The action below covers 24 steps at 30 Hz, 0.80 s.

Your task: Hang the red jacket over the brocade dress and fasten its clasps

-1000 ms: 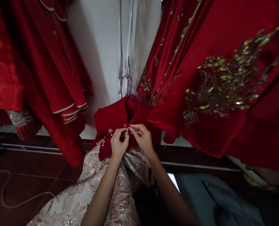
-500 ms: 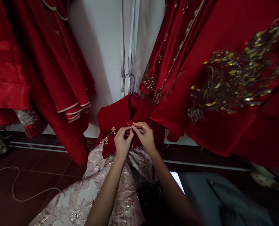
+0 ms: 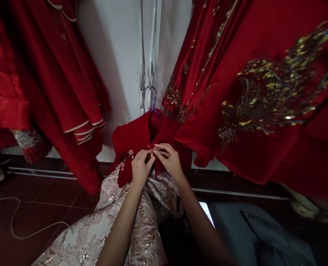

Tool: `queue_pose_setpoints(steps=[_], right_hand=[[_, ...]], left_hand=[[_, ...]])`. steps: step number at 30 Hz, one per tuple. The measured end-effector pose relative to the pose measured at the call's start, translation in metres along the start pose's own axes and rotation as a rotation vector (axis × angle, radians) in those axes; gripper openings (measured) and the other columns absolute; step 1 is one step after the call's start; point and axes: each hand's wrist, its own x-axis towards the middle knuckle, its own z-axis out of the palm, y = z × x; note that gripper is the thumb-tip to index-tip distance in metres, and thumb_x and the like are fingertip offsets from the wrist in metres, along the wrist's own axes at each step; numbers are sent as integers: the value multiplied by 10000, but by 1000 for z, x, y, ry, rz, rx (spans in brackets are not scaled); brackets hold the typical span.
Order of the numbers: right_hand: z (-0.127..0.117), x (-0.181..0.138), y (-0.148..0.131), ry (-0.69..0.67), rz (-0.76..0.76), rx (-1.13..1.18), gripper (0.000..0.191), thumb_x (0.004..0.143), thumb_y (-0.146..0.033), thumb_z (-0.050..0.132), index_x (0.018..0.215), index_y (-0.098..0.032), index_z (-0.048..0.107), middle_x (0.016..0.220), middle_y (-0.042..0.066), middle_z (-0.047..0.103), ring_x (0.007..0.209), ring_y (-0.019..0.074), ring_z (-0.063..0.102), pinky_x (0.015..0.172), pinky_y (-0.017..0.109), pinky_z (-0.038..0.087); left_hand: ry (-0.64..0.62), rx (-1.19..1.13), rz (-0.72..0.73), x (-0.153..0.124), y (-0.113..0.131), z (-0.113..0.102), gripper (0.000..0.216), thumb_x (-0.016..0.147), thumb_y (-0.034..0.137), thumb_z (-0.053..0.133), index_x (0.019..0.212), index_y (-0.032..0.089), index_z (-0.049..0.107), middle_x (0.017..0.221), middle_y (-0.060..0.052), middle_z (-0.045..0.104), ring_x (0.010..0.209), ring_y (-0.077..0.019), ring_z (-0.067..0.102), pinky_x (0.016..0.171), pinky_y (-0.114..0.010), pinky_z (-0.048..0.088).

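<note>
A short red jacket (image 3: pixel 133 135) hangs on a purple hanger (image 3: pixel 154 99) in front of me. At the base of its neck opening sits a small jewelled fastening (image 3: pixel 153 147), partly covered by my fingers. My left hand (image 3: pixel 141 164) pinches this fastening from the left. From the right, my right hand (image 3: pixel 169 159) pinches it too, the fingertips of both hands almost meeting. Flower-shaped beaded ornaments (image 3: pixel 121 165) lie on the jacket's left front. Below, a pale pink and gold brocade skirt (image 3: pixel 108 221) spreads out beneath my forearms.
Red garments (image 3: pixel 55 74) hang on the left. On the right hangs a red dress with gold sequins (image 3: pixel 263 96). A lit phone (image 3: pixel 207 213) lies beside a grey padded surface (image 3: pixel 235 229). A white cable (image 3: pixel 36 234) curls over the dark tiled floor.
The whole view has shifted slightly, so things appear a little further left. Both hands stay at the neck fastening, with only slight finger movement.
</note>
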Motion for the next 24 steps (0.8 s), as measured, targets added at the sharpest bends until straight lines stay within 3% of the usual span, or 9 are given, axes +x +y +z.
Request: queue_pose_setpoints(steps=[12, 16, 20, 22, 24], right_hand=[[-5, 3, 7, -13, 41, 57, 286, 765, -346, 617, 1019, -219, 654, 1046, 63, 578, 911, 161, 597, 833, 332, 537], [-1, 5, 13, -38, 106, 122, 318, 775, -305, 576, 1084, -231, 597, 1093, 64, 569, 946, 152, 578, 830, 306, 518], [7, 0, 25, -3, 184, 137, 524, 709, -270, 622, 1194, -246, 423, 1157, 82, 520, 872, 136, 599, 762, 299, 522], [8, -5, 33, -15, 255, 79, 588, 679, -303, 664, 1190, -213, 387, 1089, 106, 554, 799, 148, 618, 713, 314, 527], [4, -9, 43, -68, 294, -51, 562, 629, -337, 715, 1105, -177, 464, 962, 100, 616, 746, 170, 626, 674, 327, 521]], left_hand=[[-108, 60, 143, 10, -3, -3, 135, 844, 229, 488, 901, 188, 602, 841, -52, 615, 814, -168, 562, 775, -299, 443], [-126, -6, 68, 11, 1, 0, 138, 857, 205, 460, 940, 198, 570, 906, -55, 601, 879, -167, 563, 821, -306, 448], [-99, -96, -22, 6, 1, 7, 221, 845, 131, 420, 1015, 203, 541, 1045, -70, 569, 1028, -165, 540, 904, -317, 434], [-130, -124, -25, 2, -4, 10, 297, 808, 78, 413, 1045, 209, 536, 1102, -66, 561, 1081, -165, 522, 935, -326, 425], [-176, -139, -16, -1, -12, 11, 405, 749, 18, 400, 1077, 214, 533, 1139, -59, 562, 1110, -162, 515, 956, -335, 418]])
